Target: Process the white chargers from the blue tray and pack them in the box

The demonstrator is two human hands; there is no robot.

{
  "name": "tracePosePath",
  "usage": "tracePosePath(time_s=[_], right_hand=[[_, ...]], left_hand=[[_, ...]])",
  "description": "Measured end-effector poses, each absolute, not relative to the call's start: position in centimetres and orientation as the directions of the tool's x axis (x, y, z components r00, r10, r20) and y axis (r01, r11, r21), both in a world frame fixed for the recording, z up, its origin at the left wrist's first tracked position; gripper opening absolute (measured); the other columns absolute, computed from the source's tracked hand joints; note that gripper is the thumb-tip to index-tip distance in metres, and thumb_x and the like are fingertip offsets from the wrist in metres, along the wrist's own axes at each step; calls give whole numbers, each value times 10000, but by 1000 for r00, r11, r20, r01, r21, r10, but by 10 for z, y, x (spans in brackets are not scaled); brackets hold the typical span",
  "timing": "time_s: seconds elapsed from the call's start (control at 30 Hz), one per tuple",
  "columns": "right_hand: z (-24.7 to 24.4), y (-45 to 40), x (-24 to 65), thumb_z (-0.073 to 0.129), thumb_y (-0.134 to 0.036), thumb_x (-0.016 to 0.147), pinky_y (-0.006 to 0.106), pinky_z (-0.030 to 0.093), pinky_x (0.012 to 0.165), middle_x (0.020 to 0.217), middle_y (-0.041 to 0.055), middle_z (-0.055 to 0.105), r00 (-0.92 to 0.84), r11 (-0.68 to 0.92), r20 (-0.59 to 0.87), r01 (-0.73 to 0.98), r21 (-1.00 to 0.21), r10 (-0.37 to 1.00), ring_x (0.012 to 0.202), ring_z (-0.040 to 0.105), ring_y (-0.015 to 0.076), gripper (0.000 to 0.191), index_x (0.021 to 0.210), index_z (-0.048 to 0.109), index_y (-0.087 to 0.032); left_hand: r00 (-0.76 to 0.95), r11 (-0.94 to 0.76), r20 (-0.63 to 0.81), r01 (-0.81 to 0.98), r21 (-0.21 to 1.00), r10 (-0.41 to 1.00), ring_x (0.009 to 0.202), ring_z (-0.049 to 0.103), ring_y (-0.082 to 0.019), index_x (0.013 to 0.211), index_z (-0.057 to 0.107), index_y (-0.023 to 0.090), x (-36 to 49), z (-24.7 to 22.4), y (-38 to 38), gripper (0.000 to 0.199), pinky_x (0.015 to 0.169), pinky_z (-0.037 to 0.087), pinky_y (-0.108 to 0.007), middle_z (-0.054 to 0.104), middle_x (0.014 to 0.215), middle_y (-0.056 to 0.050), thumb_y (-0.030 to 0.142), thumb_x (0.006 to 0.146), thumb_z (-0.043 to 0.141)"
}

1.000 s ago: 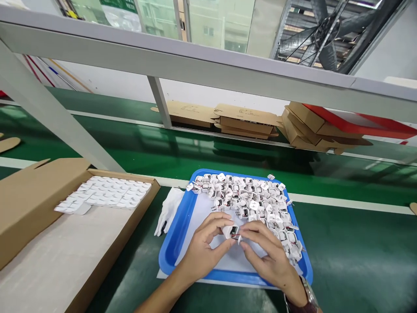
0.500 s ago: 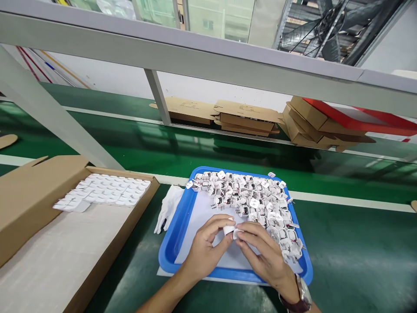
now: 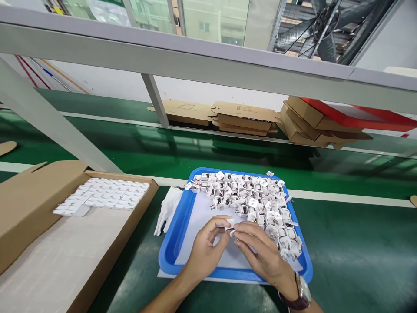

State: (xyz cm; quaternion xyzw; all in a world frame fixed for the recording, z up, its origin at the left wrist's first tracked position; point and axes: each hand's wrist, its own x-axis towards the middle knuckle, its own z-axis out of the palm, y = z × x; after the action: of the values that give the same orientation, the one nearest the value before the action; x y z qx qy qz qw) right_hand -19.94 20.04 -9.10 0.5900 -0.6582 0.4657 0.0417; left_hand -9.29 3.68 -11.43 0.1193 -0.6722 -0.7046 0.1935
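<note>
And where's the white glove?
The white glove lies on the green table in the head view, left of centre, between the blue tray and the cardboard box.

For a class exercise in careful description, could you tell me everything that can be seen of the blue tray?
The blue tray is shallow and roughly rectangular, with rounded corners and a smooth raised rim; it looks like plastic. It lies flat on the green surface, beside a white glove. A white liner covers its floor. Small white housings crowd its far and right parts, some overlapping the rim. The left hand and right hand partly hide the near side.
</note>
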Motion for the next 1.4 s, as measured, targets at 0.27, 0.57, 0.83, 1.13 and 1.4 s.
tracePosePath(time_s=[0.27, 0.57, 0.83, 1.13, 1.4], right_hand=[[-93, 205, -199, 513, 34, 974, 498, 581, 1052, 1439, 139, 571, -333, -127, 565, -771, -624, -755, 1352, 581, 286, 516, 1365, 639, -278], [-94, 198, -192, 756, -168, 935, 379, 620, 957, 1141, 80, 728, -584, 1, 358, -523, -852, -729, 1088, 716, 234, 276, 1191, 710, -261], [-92, 193, -185, 671, -32, 957, 445, 595, 936, 1197, 153, 695, -381, -102, 589, -774, -624, -713, 1126, 664, 270, 403, 1331, 625, -176], [-96, 197, -192, 597, 39, 958, 479, 558, 973, 1225, 160, 660, -360, -72, 577, -803, -592, -733, 1162, 612, 278, 459, 1366, 580, -169], [-89, 200, -190, 576, 48, 964, 466, 547, 946, 1231, 173, 605, -322, -24, 526, -837, -547, -787, 1170, 579, 290, 520, 1436, 531, -165]], left_hand=[[-933, 111, 150, 119, 987, -328, 976, 646, -201, 1282, 696, 293, -90, -113, 33, 301, 817, 571, -308, 584, 1091, -72, 242, 1040, 524], [-829, 263, 277, 163, 951, -486, 1117, 664, -231, 1148, 708, 267, -89, -118, 37, 220, 914, 581, -330, 640, 1196, -86, 166, 990, 595], [-822, 297, 310, 182, 937, -477, 1029, 699, -202, 1155, 749, 265, -89, -118, 38, 271, 858, 607, -289, 673, 1178, -75, 125, 954, 634], [-846, 11, 198, 222, 975, -494, 1080, 713, -221, 1126, 766, 226, -92, -114, 36, 190, 833, 630, -266, 709, 1155, -105, 200, 956, 685], [-853, -90, 93, 161, 983, -513, 984, 743, -217, 1006, 819, 208, -94, -117, 30, 123, 807, 634, -264, 764, 1034, -85, 219, 898, 761]])
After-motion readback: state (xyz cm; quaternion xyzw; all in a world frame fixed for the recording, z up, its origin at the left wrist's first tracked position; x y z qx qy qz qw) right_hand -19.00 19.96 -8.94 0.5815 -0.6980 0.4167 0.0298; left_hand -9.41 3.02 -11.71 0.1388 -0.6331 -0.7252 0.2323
